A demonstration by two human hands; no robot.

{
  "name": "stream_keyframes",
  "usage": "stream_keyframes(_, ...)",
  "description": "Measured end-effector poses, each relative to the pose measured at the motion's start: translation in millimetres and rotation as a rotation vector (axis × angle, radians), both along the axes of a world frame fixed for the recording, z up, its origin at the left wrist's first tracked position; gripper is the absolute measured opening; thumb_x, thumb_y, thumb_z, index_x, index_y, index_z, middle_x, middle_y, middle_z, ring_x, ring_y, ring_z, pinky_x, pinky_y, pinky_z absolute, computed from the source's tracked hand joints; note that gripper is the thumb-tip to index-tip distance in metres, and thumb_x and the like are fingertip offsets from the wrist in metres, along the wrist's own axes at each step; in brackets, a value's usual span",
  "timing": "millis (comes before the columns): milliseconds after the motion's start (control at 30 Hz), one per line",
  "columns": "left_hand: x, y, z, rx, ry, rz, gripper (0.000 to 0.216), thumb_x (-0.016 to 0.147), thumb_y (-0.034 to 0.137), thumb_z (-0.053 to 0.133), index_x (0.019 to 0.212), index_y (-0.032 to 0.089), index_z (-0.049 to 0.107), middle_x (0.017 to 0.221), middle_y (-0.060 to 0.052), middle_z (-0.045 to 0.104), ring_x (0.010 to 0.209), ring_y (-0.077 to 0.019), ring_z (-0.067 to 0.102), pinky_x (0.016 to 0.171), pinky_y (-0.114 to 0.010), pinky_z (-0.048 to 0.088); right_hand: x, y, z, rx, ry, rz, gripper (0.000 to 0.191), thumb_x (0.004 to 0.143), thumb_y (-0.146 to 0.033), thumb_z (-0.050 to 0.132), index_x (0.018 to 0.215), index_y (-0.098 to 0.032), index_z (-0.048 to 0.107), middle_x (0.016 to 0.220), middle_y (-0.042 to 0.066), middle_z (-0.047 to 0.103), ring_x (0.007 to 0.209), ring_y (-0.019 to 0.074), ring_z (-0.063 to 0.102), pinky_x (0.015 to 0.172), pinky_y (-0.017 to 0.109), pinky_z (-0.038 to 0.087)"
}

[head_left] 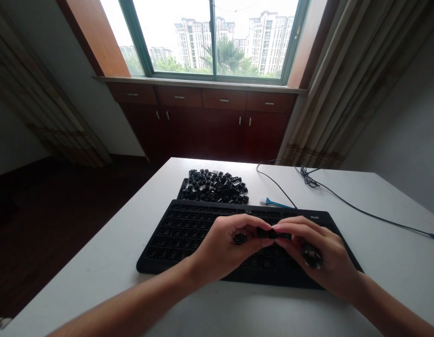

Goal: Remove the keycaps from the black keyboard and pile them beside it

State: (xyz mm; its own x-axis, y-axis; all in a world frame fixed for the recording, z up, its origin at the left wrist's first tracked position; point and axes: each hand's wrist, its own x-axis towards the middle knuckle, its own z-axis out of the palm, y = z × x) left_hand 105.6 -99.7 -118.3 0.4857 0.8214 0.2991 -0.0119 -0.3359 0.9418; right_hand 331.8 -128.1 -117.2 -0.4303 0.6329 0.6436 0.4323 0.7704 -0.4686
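A black keyboard with its keycaps off lies on the white table. Over its right half, my left hand and my right hand meet fingertip to fingertip. Both pinch a small dark piece that looks like a black keycap; the fingers cover much of it. A dark object with a rounded, shiny end is tucked inside my right hand, and its kind cannot be made out. Just behind the keyboard sits a heap of loose black keycaps.
Behind the keyboard lies a small blue brush with pale bristles. A black cable runs across the right side of the white table, partly bundled. Beyond the far table edge stands a dark red cabinet under a window.
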Motion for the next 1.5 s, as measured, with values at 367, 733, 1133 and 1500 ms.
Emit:
stream_keyframes(367,-2,3,-4.1,-0.278,-0.067,-0.120,0.029,0.085,0.031,0.077,0.109,0.014,0.075,0.097,-0.008,0.078,0.089,-0.0183,0.074,0.081,-0.025,0.060,1,1,-1.6,-0.022,-0.030,0.013,0.037,0.091,-0.009,0.066,0.125,-0.022,0.064,0.111,0.007,0.070,0.082,0.0114,0.069,0.068,0.019,0.059)
stream_keyframes(733,-24,34,4.8,0.342,0.312,0.173,0.021,0.092,0.036,0.069,0.105,0.020,0.075,0.095,-0.003,0.077,0.077,-0.0125,0.069,0.073,-0.023,0.056,-22,-18,-2.2,-0.019,-0.172,0.168,0.022,0.090,-0.017,0.072,0.111,-0.016,0.068,0.105,0.008,0.071,0.086,0.0147,0.070,0.072,0.025,0.058)
stream_keyframes(1133,-28,43,-14.9,0.727,0.614,0.128,0.019,0.099,0.029,0.060,0.108,0.019,0.072,0.104,-0.004,0.076,0.097,-0.0186,0.068,0.090,-0.033,0.054,-28,-31,1.3,0.015,-0.436,0.332,0.020,0.100,-0.027,0.059,0.107,-0.012,0.069,0.093,0.008,0.072,0.070,0.0159,0.065,0.058,0.030,0.046)
stream_keyframes(1500,-27,44,-19.4,0.751,0.601,0.134,0.019,0.099,0.029,0.059,0.109,0.020,0.072,0.105,-0.005,0.074,0.096,-0.0182,0.066,0.088,-0.033,0.053,-13,-23,-2.1,0.007,-0.528,0.376,0.031,0.096,-0.022,0.065,0.125,-0.015,0.060,0.085,0.003,0.066,0.064,0.0137,0.058,0.056,0.030,0.042)
